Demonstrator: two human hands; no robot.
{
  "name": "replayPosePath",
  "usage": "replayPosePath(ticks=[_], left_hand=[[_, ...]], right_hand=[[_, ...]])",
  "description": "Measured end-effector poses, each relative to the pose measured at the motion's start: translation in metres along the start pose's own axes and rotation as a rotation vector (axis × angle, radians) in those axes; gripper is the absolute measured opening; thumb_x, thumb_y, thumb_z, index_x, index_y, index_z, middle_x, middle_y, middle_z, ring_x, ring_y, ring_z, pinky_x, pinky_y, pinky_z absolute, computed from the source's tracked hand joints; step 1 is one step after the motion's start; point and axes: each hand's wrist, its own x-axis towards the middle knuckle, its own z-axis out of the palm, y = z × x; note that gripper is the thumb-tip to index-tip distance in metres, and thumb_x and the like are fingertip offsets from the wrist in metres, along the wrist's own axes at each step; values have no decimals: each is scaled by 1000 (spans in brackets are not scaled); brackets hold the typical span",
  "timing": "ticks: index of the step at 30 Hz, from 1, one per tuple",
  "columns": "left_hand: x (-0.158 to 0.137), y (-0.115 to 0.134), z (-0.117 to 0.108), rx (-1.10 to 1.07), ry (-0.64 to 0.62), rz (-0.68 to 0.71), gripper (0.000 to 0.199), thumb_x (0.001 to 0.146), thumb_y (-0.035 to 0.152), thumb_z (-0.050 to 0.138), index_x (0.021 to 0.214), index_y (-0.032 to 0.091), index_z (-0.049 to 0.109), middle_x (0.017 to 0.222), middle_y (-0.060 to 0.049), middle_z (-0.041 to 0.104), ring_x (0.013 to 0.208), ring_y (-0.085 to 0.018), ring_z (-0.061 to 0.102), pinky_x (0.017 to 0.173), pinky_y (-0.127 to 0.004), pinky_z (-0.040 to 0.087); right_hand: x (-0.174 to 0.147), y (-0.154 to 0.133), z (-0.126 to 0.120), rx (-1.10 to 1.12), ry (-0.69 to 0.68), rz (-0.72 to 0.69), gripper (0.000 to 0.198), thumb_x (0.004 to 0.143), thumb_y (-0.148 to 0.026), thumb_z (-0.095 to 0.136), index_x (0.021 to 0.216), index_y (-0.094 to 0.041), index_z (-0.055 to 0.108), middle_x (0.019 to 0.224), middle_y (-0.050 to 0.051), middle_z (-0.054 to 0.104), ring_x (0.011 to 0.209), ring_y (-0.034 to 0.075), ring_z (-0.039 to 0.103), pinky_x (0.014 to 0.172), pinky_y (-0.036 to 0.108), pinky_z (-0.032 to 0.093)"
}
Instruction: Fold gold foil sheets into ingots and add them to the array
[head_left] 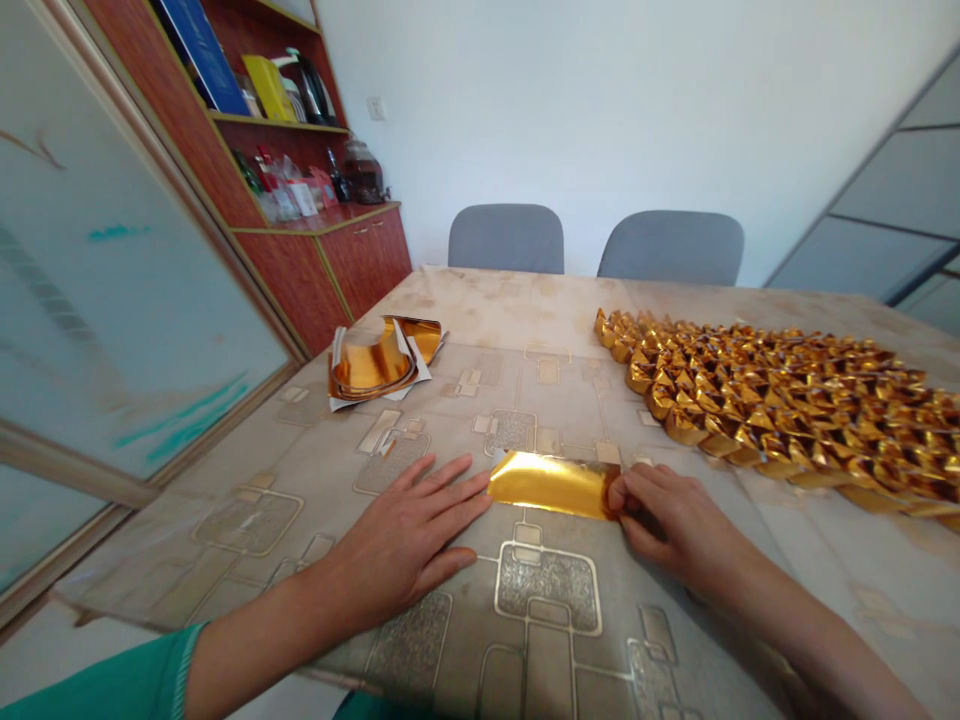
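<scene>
A strip of gold foil paper [555, 484] lies across the patterned tablecloth between my hands. My left hand [409, 525] rests flat with its fingers stretched out, the fingertips touching the strip's left end. At the other end, my right hand [664, 510] pinches the strip between thumb and fingers. Beyond my left hand sits a curled stack of gold foil sheets [375, 360] with white undersides. To the right spreads a large mass of folded gold foil pieces [780, 400], set close together in rows.
The table [495, 310] has a patterned plastic-looking cover. Two grey chairs [506, 238] stand at its far side, by a white wall. A red-brown cabinet [367, 255] with bottles and a kettle stands at the back left, near a frosted glass panel [135, 220].
</scene>
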Motion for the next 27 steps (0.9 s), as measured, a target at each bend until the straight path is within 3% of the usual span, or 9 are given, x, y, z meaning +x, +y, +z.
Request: replayPosePath(ticks=[5,7,8,10,14,18,22,27], left_hand=[[19,13,-5,31,161,30,27,97,27,48,119,19,61,139,-10,55,131,-27,46,109,-50,34],[34,25,-6,1,283,62,20,97,19,47,102,16,66,123,-9,65,117,-23,56,106,-45,39],[43,32,-6,-30,286,81,19,96,16,47,98,16,66,117,-8,67,110,-21,58,104,-41,41],[58,44,-3,-72,277,116,17,95,17,49,101,15,65,114,-7,67,104,-19,59,100,-37,45],[72,54,6,-73,120,69,28,87,33,64,108,15,63,113,-9,65,101,-25,59,91,-42,50],[63,48,10,-86,61,31,35,88,33,63,119,17,59,118,-9,65,106,-27,58,92,-43,50],[51,36,7,-126,45,36,36,92,34,57,124,17,59,126,-10,62,112,-26,57,98,-44,47],[35,20,1,-131,39,-31,37,93,38,55,127,25,60,143,-12,49,130,-31,46,104,-52,42]], right_hand=[[-1,-7,-3,-10,-9,34,22,75,-3,51,83,-22,56,82,1,61,80,21,56,71,33,37],[0,-12,-5,-44,-13,49,15,82,-9,52,83,-22,56,82,1,61,80,21,56,71,34,37],[2,-16,-5,-71,-10,60,10,85,-13,53,82,-22,57,81,1,61,79,21,56,71,34,37],[4,-22,-2,-138,10,88,11,89,-26,57,79,-22,56,78,2,61,77,23,57,70,35,38],[9,-31,7,-301,98,157,25,82,-42,68,75,-21,56,76,4,62,76,26,57,68,37,38],[9,-32,11,-332,139,180,20,79,-36,70,73,-21,57,75,4,63,75,27,58,68,38,38],[9,-29,7,-249,80,189,15,80,-29,69,73,-21,58,75,4,63,75,25,58,67,36,38],[9,-23,1,-173,48,179,15,82,-26,66,71,-21,58,73,4,62,74,23,58,66,34,38]])
